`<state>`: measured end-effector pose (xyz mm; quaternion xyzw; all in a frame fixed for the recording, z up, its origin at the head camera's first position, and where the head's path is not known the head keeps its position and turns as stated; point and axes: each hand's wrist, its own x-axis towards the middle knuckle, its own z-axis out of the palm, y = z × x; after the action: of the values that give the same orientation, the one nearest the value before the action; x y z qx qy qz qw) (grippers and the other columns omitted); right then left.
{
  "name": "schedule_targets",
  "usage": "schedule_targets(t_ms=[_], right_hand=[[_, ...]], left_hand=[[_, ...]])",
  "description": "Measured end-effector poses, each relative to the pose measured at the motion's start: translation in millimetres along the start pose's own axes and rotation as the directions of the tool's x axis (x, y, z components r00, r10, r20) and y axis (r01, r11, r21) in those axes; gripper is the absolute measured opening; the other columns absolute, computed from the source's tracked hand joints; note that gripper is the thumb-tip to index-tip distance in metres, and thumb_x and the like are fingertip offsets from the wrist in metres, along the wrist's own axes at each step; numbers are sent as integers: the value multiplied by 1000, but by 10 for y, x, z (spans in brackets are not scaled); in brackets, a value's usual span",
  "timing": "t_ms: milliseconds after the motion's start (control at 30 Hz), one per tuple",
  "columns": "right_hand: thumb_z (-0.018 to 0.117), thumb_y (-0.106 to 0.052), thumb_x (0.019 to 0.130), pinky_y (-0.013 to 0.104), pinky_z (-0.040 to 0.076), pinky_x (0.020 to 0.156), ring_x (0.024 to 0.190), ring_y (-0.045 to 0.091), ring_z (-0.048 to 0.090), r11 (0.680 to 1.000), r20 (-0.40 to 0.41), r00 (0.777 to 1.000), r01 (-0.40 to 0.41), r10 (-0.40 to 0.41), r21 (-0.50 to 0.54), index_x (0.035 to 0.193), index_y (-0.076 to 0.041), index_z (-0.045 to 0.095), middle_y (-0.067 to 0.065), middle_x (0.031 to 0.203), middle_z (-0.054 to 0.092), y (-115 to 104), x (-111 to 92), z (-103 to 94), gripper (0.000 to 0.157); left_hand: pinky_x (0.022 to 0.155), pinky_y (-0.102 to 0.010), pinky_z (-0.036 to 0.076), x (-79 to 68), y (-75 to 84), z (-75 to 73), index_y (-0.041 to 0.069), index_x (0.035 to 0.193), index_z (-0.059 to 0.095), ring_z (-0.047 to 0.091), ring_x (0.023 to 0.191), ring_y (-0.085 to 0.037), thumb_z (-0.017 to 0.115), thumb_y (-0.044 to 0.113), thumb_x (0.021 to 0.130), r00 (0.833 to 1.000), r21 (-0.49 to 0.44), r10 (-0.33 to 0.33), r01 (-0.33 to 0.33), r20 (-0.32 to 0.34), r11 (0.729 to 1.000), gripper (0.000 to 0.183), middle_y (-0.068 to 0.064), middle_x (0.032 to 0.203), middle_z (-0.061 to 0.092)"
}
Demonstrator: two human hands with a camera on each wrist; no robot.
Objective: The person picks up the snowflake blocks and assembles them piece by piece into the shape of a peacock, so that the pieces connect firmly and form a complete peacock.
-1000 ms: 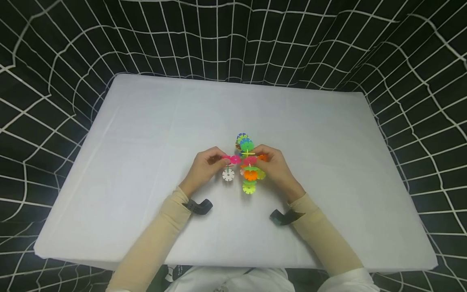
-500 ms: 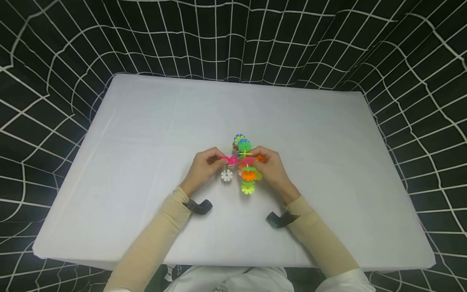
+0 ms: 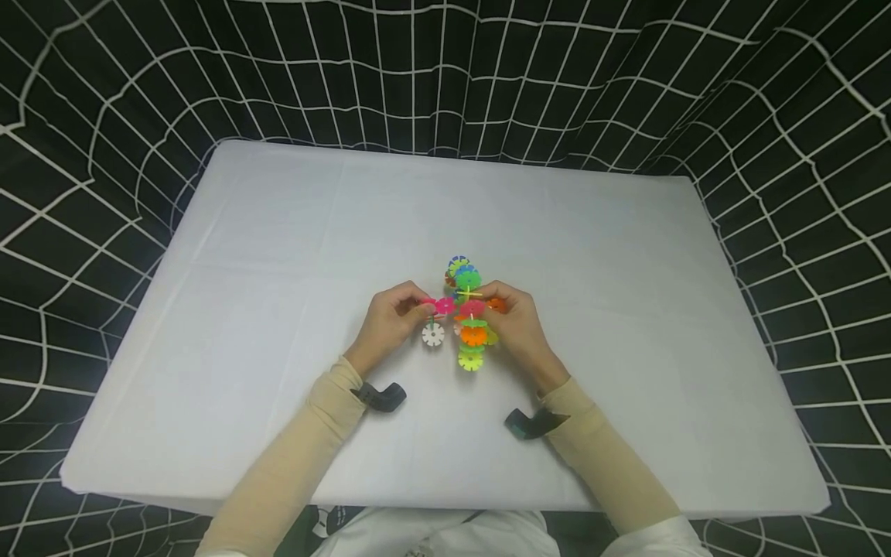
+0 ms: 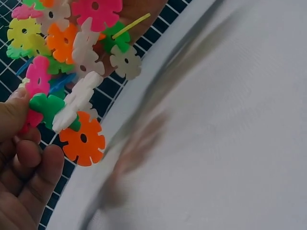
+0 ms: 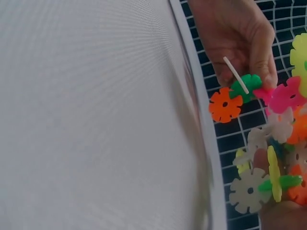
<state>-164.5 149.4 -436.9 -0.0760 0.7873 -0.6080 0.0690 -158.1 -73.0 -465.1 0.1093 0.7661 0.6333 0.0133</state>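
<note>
My left hand pinches a pink slotted plastic disc between thumb and fingertips. Joined around it are a green disc, a white disc and an orange disc. A larger cluster of interlocked flower-shaped discs, with an orange disc and a yellow-green disc toward me, is gripped by my right hand; its fingertips are partly hidden behind the discs. In the head view, a pink disc lies between the left fingertips and the larger cluster, right at its edge.
Below the hands is a table with a white cloth. Black cloth with a white grid surrounds its back and sides. Dark curved wrist devices, one on the left wrist and one on the right, jut inward over the table.
My right hand and the larger cluster have shifted slightly left, toward the left hand, mostly in the first half second. The left hand has stayed almost still, and both grips look the same.
</note>
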Motion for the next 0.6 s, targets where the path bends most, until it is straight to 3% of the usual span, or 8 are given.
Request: schedule_targets(t_ms=[133,600], right_hand=[[62,4,91,21,48,91,102,17,57,1000,-16,1000,0,0,-8,107,5,70,8,105,71,16,-5,2,17],[65,4,91,17,54,82,99,15,58,1000,25,1000,4,-4,8,101,0,72,10,104,72,68,-10,-49,13]], left_hand=[[66,-19,46,-5,6,6,-2,97,70,56,76,-16,72,4,91,1000,26,20,-20,-1,999,8,-13,90,71],[67,-21,51,-32,37,17,4,93,72,63,76,-15,74,10,91,993,108,110,-114,39,988,6,-6,88,72]])
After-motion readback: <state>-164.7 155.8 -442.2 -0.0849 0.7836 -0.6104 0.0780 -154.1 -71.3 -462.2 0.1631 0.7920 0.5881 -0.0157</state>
